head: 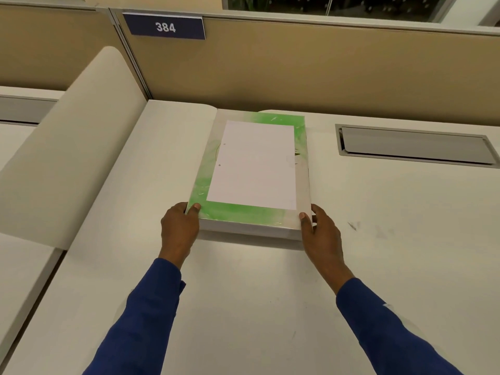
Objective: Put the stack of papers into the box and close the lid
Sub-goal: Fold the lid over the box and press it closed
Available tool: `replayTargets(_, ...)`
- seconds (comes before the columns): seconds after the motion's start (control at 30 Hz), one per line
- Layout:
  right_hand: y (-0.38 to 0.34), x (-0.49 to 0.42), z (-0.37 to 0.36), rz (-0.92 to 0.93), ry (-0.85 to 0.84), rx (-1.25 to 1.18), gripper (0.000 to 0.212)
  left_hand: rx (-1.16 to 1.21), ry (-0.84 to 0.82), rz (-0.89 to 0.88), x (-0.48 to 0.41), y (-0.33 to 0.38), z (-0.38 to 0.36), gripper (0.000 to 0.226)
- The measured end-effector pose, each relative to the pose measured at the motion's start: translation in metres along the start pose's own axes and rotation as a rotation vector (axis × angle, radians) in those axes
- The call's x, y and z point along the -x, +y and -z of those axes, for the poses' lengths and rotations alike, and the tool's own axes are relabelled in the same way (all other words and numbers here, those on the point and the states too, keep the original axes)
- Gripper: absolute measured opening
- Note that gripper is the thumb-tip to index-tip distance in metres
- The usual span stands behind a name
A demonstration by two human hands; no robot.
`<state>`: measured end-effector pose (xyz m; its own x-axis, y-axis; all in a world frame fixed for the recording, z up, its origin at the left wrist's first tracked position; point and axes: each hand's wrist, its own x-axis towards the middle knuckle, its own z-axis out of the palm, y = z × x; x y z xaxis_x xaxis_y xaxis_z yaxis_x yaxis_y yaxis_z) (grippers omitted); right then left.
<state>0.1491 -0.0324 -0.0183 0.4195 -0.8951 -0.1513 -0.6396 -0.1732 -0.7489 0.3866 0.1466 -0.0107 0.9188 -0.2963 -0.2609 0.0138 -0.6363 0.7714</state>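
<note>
While both arms reach forward in blue sleeves (151, 315), the person grips the near end of a flat green-and-white box (216, 212) that lies on the pale desk (243, 293). The left hand (180, 231) clasps the near left corner, thumb on top and fingers curled round the side; the right hand (320, 234) clasps the near right corner in the same way, thumb on the top surface. A white stack of papers (253, 165) rests on top of the box, centred, with two small punch holes near its left edge; only its top sheet shows, so its thickness cannot be told. Whether the box is shut cannot be told. To the right, a grey cable hatch (414, 144) is set into the desk. Behind stands a tan partition (297, 63) bearing a blue sign (165, 27) reading 384.
</note>
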Motion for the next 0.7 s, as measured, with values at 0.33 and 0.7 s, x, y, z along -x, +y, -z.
replayTargets(0.33,0.015,0.005,-0.014,0.043,-0.04,0.142,0.044,-0.092,0.012,-0.016,0.002,-0.011,-0.014,0.027)
replayTargets(0.7,-0.002,-0.015,-0.038,0.235,-0.057,0.365,0.085,-0.682,0.015,-0.403,-0.007,0.003,-0.047,0.072)
